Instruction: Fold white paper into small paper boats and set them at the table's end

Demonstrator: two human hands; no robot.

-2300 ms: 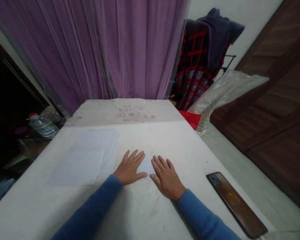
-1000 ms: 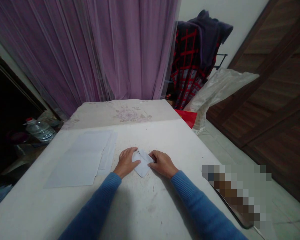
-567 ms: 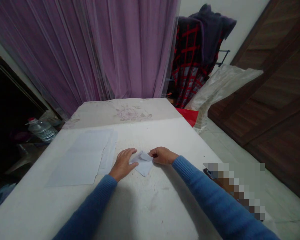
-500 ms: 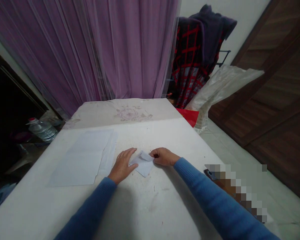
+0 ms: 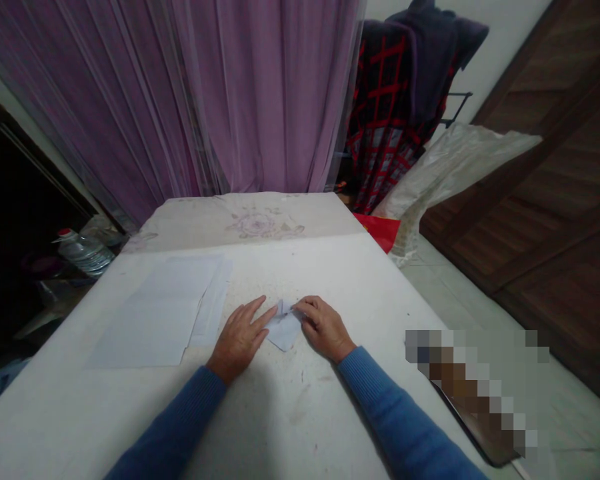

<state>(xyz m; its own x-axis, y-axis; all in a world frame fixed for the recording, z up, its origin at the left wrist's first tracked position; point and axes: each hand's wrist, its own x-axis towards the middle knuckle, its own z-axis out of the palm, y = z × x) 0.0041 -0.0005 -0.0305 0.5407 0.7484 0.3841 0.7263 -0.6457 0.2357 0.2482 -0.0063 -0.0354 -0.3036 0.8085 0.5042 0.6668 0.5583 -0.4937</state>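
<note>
A small folded piece of white paper (image 5: 284, 333) lies on the white-covered table (image 5: 300, 413), with its pointed end toward me. My left hand (image 5: 237, 340) rests at its left side. The fingers there are stretched out and apart, the fingertips at the paper's edge. At the paper's upper right, my right hand (image 5: 326, 327) is closed, its thumb and fingers pinching a raised flap. Part of that flap is hidden behind the fingertips.
Larger sheets of paper (image 5: 155, 313) lie flat on the table's left. A phone-like object (image 5: 495, 440), partly pixelated, is by the right edge. A plastic bottle (image 5: 83, 253) stands beyond the left edge, and a purple curtain (image 5: 270, 100) hangs behind.
My right hand has turned and its fingers have moved slightly left, over the paper's top. The raised flap now looks narrower. My left fingers have spread more.
</note>
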